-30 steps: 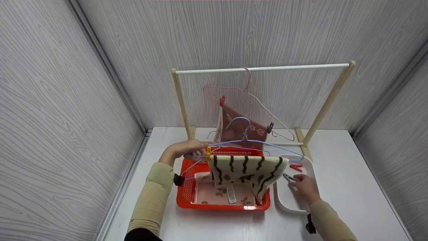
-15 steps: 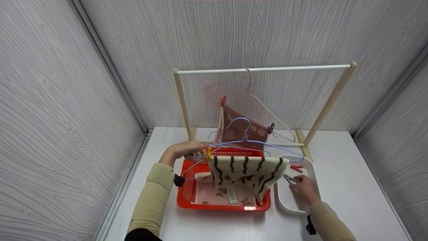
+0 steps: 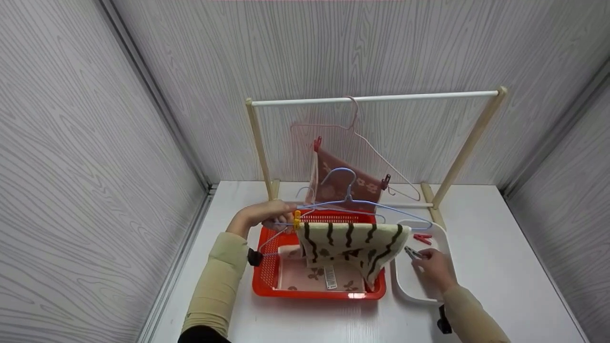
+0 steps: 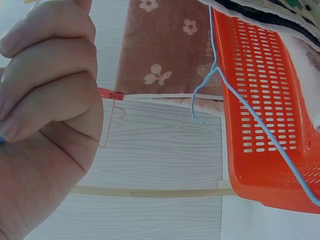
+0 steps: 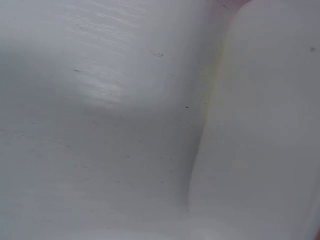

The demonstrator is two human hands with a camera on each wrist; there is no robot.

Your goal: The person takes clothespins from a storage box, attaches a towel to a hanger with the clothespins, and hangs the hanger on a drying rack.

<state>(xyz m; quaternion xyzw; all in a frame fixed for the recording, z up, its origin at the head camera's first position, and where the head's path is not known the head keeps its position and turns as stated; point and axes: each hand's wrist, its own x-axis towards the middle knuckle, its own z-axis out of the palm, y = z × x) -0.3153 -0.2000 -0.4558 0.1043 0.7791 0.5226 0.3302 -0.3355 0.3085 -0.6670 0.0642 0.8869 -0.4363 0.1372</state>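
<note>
My left hand [image 3: 276, 214] grips the left end of a blue wire hanger [image 3: 381, 205], holding it over the red basket [image 3: 318, 295]. Draped over the hanger's lower bar is a cream towel [image 3: 352, 236] with dark wavy stripes. A yellow clothespin [image 3: 297, 220] clips the towel's left end beside my fingers. Over the white tray [image 3: 405, 288], my right hand [image 3: 436, 267] pinches a grey clothespin [image 3: 413, 253] between thumb and fingers. In the left wrist view the left hand's fingers [image 4: 55, 75] are curled. The right wrist view shows mainly blurred white surfaces.
Inside the tray lies a red clothespin [image 3: 422, 238]. A pink towel [image 3: 300, 274] and another blue hanger [image 4: 265, 131] are at the basket. Behind stands a rack with a white rail [image 3: 419, 97], where a pink hanger [image 3: 381, 152] carries a brown towel [image 3: 340, 183].
</note>
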